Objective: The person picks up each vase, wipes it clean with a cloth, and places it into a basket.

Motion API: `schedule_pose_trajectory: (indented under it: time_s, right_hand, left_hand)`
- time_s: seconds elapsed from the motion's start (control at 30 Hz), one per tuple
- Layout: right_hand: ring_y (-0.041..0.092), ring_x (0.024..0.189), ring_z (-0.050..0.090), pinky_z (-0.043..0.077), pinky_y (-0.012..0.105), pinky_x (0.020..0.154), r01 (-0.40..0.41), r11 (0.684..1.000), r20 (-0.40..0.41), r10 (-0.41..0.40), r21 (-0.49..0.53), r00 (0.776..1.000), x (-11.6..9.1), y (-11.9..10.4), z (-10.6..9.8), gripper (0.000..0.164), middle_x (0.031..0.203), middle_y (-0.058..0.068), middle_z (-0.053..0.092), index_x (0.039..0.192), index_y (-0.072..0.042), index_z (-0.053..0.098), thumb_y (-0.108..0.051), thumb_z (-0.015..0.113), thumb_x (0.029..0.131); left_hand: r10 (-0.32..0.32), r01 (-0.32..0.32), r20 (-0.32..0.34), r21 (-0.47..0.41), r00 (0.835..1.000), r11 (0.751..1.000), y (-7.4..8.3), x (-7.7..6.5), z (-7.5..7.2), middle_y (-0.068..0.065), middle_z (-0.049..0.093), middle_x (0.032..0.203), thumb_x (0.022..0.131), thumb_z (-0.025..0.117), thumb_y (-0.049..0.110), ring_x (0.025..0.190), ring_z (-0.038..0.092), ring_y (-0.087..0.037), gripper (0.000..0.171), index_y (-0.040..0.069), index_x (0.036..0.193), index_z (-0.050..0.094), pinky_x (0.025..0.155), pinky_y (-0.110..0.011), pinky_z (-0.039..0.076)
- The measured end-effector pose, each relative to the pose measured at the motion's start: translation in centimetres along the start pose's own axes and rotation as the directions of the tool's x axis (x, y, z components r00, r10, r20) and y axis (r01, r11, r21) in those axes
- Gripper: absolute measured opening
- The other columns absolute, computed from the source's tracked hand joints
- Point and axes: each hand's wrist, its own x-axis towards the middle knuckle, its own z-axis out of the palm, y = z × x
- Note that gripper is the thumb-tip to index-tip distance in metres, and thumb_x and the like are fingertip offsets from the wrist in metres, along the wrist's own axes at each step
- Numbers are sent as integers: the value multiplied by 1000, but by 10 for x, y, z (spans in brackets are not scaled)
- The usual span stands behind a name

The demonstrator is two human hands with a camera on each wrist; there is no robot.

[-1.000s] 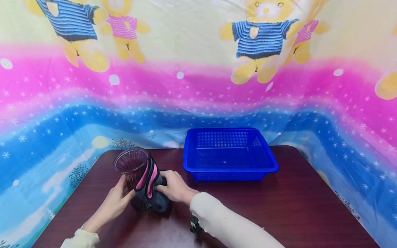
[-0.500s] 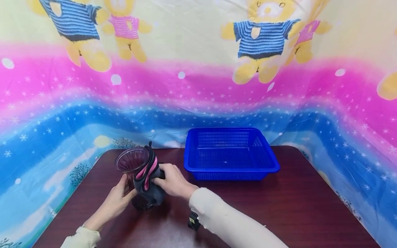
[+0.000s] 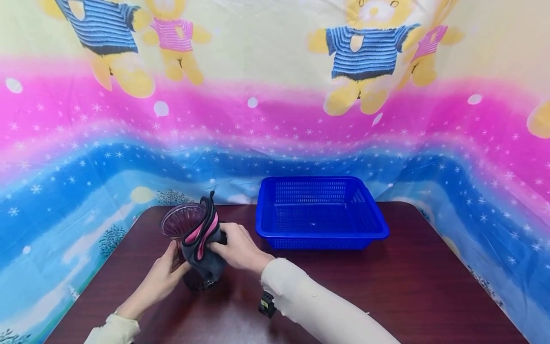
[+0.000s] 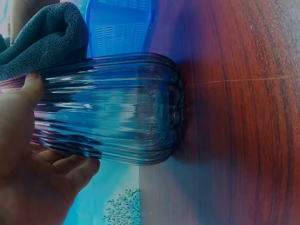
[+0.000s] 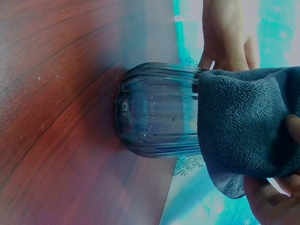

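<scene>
A ribbed clear glass vase (image 3: 182, 220) with a flared rim stands at the table's left side, its base on the wood in the left wrist view. My left hand (image 3: 160, 277) grips its side, thumb (image 4: 33, 87) on one face and fingers round the other. On the vase's right side lies a dark grey towel (image 3: 199, 258), pink on its folded inner side and edged in black. My right hand (image 3: 240, 249) holds this towel against the glass. In the right wrist view the towel (image 5: 243, 122) hides the vase's upper part; the lower glass (image 5: 161, 110) shows bare.
A blue plastic basket (image 3: 322, 242) with perforated walls sits at the back of the dark red-brown table (image 3: 386, 286), right of the vase. Behind the table hangs a curtain (image 3: 275, 124) printed with bears. A small black device (image 3: 267, 305) is at my right sleeve.
My right hand has slid the towel up and slightly left along the vase, so its lower end is higher and its top corner rises above the rim. My left hand keeps its grip.
</scene>
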Motion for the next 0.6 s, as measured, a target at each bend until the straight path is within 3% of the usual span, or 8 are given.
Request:
schedule_pose_trajectory:
  time_s: [0.13, 0.2, 0.6]
  right_hand:
    - [-1, 75, 57, 46, 14, 65, -11, 1000, 1, 11, -16, 1000, 0, 0, 2, 7, 85, -8, 73, 95, -18, 74, -23, 75, 90]
    - [-1, 74, 57, 46, 14, 64, -21, 1000, 4, 21, -18, 1000, 0, 0, 2, 7, 85, -7, 73, 96, -17, 74, -23, 74, 91]
    - [0, 74, 60, 50, 14, 65, -61, 998, 36, 62, -21, 997, 0, 3, 4, 8, 87, -3, 75, 97, -14, 74, -21, 75, 92]
  left_hand:
    - [-3, 4, 7, -4, 1000, 1000, 1, 0, 0, -31, 59, 138, 99, 65, 10, 125, 58, -45, 59, -9, 146, 35, 97, -46, 57]
    - [-12, 12, 12, -14, 1000, 1000, 1, -1, -1, -32, 58, 139, 99, 64, 11, 126, 58, -46, 59, -9, 146, 34, 97, -50, 55]
    - [-83, 85, 47, -42, 995, 995, 3, -1, -2, -35, 53, 143, 101, 63, 18, 130, 56, -47, 68, -12, 151, 26, 102, -51, 51]
